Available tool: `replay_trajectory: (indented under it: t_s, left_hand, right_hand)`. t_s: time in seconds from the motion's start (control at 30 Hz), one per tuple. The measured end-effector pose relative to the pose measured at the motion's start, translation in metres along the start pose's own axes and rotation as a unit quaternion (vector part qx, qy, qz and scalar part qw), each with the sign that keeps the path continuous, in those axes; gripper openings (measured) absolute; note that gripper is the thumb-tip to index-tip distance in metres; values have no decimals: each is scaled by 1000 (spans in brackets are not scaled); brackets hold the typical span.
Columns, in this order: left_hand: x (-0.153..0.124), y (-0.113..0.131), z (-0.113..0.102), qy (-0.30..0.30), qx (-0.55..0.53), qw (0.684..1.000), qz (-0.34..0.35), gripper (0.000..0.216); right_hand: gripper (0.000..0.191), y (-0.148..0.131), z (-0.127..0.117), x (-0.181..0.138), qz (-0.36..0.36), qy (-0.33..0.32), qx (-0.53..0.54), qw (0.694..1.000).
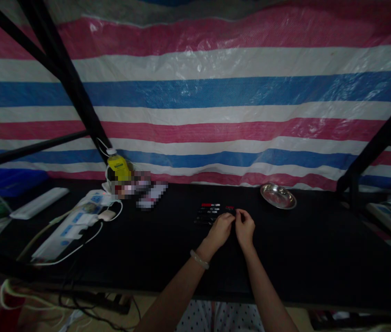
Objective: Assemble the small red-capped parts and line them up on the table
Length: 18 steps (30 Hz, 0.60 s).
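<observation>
Both my forearms rise from the bottom edge of the frame, pale dotted cloth showing between them, a light bracelet on the left wrist. They reach over the black worktop to just below and right of the frame's centre, where my left grip and right grip meet, or nearly so. Fingers are bent on both – whether either one pinches anything, I cannot tell. Just past the fingertips a small red piece shows. Slim pens lie side by side near the centre, just beyond my left grip: a red one farthest off, black ones nearer, partly behind my hand. Right of centre sits a shiny metal dish, apart from both hands. Towards the left are a power strip and a yellow bottle – a striped sheet fills the upper frame.
</observation>
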<state>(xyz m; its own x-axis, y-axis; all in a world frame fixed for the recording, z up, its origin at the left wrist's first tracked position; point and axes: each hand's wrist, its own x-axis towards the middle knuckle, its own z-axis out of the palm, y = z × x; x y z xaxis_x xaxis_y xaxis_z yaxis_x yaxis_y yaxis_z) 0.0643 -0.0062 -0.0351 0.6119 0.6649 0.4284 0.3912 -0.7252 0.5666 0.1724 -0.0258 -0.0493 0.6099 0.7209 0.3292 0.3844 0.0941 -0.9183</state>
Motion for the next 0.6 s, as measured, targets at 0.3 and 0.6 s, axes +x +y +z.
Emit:
replay_trajectory:
  t_s: [0.3, 0.6]
  left_hand:
    - [0, 2, -4, 108, -31, 993, -44, 25]
    - [0, 3, -7, 143, -28, 989, -42, 22]
  right_hand:
    - [37, -4, 3, 0, 18, -13, 115, 993]
    - [35, -6, 5, -1, 2, -67, 117, 991]
